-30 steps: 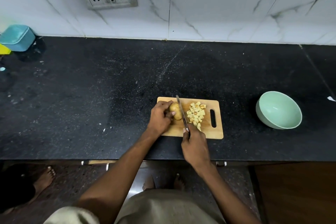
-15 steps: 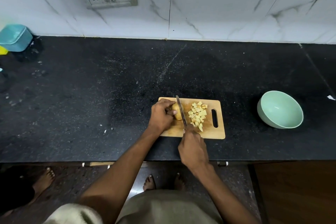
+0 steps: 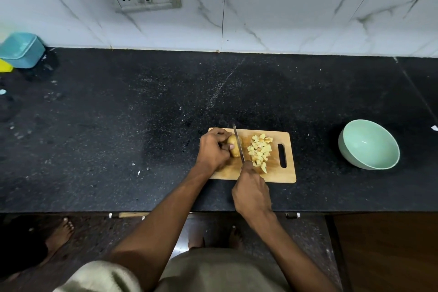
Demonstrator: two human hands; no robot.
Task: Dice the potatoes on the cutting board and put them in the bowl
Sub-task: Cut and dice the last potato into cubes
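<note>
- My left hand (image 3: 213, 152) curls its fingers over the uncut potato (image 3: 234, 148) on the cutting board's (image 3: 279, 175) left part.
- My right hand (image 3: 251, 191) grips the knife (image 3: 238, 143), blade pointing away from me, against the potato.
- Pale yellow diced pieces (image 3: 260, 150) lie heaped right of the blade.
- The green bowl (image 3: 368, 144) sits well right.

I had a single view, a wide-angle camera worn on the head, which looked forward and steeply down over the black countertop (image 3: 118, 137). It sat high above the cutting board (image 3: 279, 173), which lay near frame centre, and took in the marble wall (image 3: 284, 7) above and bare feet below.
</note>
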